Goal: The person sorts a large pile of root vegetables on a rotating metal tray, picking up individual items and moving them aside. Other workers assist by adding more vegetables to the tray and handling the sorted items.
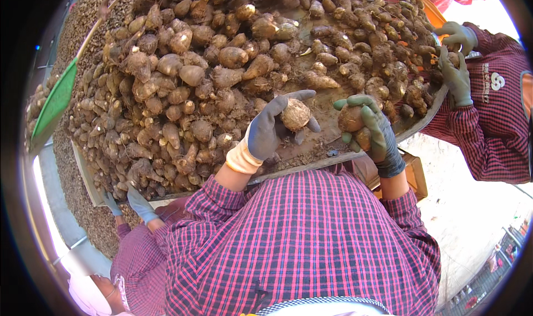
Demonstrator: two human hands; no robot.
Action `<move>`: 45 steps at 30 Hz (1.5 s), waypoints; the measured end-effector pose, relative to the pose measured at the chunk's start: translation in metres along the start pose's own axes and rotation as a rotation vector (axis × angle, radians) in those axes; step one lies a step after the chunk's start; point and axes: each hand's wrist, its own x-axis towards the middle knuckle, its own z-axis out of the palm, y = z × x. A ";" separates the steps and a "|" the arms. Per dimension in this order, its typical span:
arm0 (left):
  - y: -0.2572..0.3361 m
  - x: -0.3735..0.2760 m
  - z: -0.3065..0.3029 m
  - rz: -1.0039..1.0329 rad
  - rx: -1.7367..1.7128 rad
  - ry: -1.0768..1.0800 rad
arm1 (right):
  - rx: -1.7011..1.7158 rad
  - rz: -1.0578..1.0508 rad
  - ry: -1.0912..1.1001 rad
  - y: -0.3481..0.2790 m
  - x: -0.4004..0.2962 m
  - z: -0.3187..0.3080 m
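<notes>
My left hand, in a grey-blue coated glove with a pale cuff, holds a round, pale brown taro corm between thumb and fingers. My right hand, in a green and dark glove, has its fingers curled round a brown taro corm and a smaller one below it. Both hands are above the near edge of a soil-covered table. Beyond and to the left of them lies a large heap of taro corms, and more small corms are spread at the upper right.
A co-worker's gloved hands handle corms at the table's right end. Another co-worker's gloved hands touch the heap at lower left. A green shovel or scoop with a long handle stands at left. A cardboard box is beneath the table's near edge.
</notes>
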 end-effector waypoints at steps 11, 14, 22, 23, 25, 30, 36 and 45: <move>-0.061 0.043 0.043 0.287 0.549 -0.320 | -0.942 -0.389 0.277 0.021 -0.038 -0.013; -0.072 0.051 0.061 0.128 0.428 -0.398 | -0.441 -0.079 0.508 0.034 -0.085 -0.050; -0.065 0.057 0.017 0.115 0.517 0.003 | -1.469 0.393 0.861 0.068 -0.215 -0.143; -0.054 0.052 0.017 0.103 0.572 0.023 | -1.407 0.567 0.855 0.073 -0.228 -0.152; -0.048 0.051 0.016 0.125 0.575 0.039 | -1.255 0.889 0.816 0.088 -0.242 -0.172; -0.055 0.041 0.004 0.224 0.759 0.164 | -1.474 0.573 0.790 0.069 -0.197 -0.140; -0.027 0.029 0.034 0.138 0.820 0.111 | -1.166 -0.334 0.765 0.021 -0.066 -0.040; -0.020 0.016 0.018 0.161 0.848 0.234 | -1.128 -0.381 0.622 0.062 -0.014 -0.030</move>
